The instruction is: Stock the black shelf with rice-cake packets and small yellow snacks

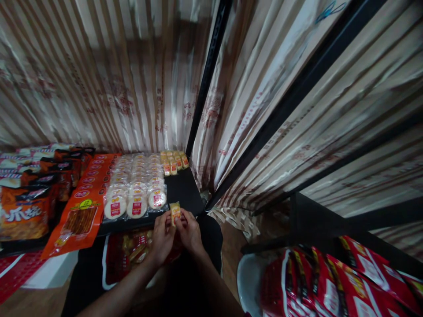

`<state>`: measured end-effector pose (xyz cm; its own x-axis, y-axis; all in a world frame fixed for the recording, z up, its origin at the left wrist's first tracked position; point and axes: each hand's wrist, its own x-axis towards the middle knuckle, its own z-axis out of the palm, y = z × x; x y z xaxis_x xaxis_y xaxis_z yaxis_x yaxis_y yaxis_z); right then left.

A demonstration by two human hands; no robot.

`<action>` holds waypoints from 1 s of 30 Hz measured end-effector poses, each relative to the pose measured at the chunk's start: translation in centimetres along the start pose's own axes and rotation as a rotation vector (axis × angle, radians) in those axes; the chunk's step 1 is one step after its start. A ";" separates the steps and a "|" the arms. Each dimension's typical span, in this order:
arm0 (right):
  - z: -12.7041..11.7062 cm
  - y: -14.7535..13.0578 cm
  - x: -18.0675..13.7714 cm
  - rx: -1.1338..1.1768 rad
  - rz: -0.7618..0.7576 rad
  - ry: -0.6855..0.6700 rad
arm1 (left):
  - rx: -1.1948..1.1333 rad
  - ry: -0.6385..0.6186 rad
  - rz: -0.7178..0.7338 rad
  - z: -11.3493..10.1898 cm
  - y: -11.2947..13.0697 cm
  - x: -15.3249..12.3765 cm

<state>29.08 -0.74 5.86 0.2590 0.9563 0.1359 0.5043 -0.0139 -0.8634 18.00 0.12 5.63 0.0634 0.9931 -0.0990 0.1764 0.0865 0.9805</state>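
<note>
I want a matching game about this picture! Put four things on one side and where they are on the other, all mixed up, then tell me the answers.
Things:
1. Small yellow packet
2. Round white snacks
3. Long orange packet
4. Red bags

Places:
A. In the lower right of the picture
B. In rows on the black shelf
C. Held by the left hand and right hand
D. Between the round white snacks and the orange-and-black bags

Right pairs: 1-C, 2-B, 3-D, 4-A
</note>
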 end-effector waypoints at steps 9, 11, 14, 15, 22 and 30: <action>-0.6 1.1 3.6 -0.013 -0.019 0.129 | 0.192 0.009 0.027 2.6 2.4 4.0; -0.5 1.3 4.3 -0.034 -0.005 0.126 | 0.238 0.004 0.023 3.0 2.7 5.1; 0.1 1.9 5.1 -0.068 -0.005 0.135 | 0.288 -0.032 0.012 3.5 3.2 6.4; 0.3 2.1 5.3 -0.083 -0.009 0.145 | 0.298 -0.047 0.008 3.6 3.4 6.8; 1.0 3.4 6.8 -0.217 0.002 0.200 | 0.371 -0.081 -0.075 4.7 4.0 8.7; 1.7 3.8 9.3 -0.248 0.087 0.190 | 0.356 -0.032 -0.073 6.2 3.6 11.3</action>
<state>31.98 8.61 3.04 0.4472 0.8772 0.1748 0.6527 -0.1864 -0.7343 25.40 11.17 7.03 0.0676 0.9819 -0.1768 0.5124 0.1178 0.8506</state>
